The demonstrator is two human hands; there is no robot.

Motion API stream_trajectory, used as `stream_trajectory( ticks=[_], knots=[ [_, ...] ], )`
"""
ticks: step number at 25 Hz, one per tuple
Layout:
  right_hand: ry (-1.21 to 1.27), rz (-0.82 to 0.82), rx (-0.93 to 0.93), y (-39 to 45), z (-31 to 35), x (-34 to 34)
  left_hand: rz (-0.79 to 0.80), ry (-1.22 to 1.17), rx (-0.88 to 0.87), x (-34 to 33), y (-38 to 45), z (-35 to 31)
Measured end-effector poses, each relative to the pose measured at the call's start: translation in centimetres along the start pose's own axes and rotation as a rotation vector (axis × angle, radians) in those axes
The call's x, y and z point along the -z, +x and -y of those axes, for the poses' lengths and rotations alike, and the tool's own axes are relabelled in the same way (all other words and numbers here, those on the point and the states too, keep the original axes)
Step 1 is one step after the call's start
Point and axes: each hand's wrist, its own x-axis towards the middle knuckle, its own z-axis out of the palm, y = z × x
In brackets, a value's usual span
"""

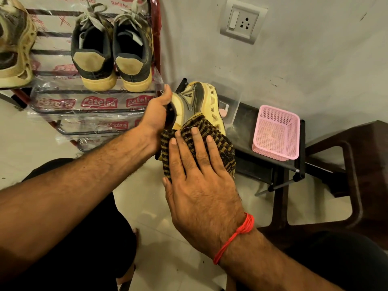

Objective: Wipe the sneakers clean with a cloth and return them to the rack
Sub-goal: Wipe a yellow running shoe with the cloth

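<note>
1. Cloth [201, 139]: black and mustard stripes.
2. Sneaker [199, 101]: cream, with grey and black panels.
3. Basket [275, 133]: pink mesh.
4. Wrist thread [235, 236]: red.
5. Rack [156, 38]: red frame.

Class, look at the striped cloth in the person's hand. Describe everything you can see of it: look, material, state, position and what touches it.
The dark brown and mustard striped woven cloth looks like coarse, ribbed fabric, soft and bunched. It is draped over the side and sole edge of the cream and grey chunky-soled sneaker, with a loose corner hanging down at the lower right. The right hand presses it flat against the shoe with straight, spread fingers. The left hand holds the sneaker at its opening, beside the cloth's upper left edge. Its underside is hidden.
</note>
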Motion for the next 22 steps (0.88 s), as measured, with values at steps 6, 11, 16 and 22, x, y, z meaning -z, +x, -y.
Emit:
stream_trajectory(
  ticks=[6, 11, 16, 22],
  knots=[
    [-0.097, 0.057, -0.035, 1.5, -2.1, 1.1, 0.104, -0.099, 0.005, -0.9, -1.0, 0.1],
    [-0.113, 0.088, -0.133, 2.9, -4.8, 0.0, 0.152, -0.003, -0.067, -1.7, -1.5, 0.8],
    [0.162, 0.175, -0.236, 3.6, -6.9, -1.3, 0.164, 0.124, -0.042, -2.8, -2.4, 1.9],
    [0.408, 0.119, -0.44, 5.1, -13.0, -2.5, 0.257, 0.347, -0.037, -3.5, -3.9, 2.5]
  ],
)
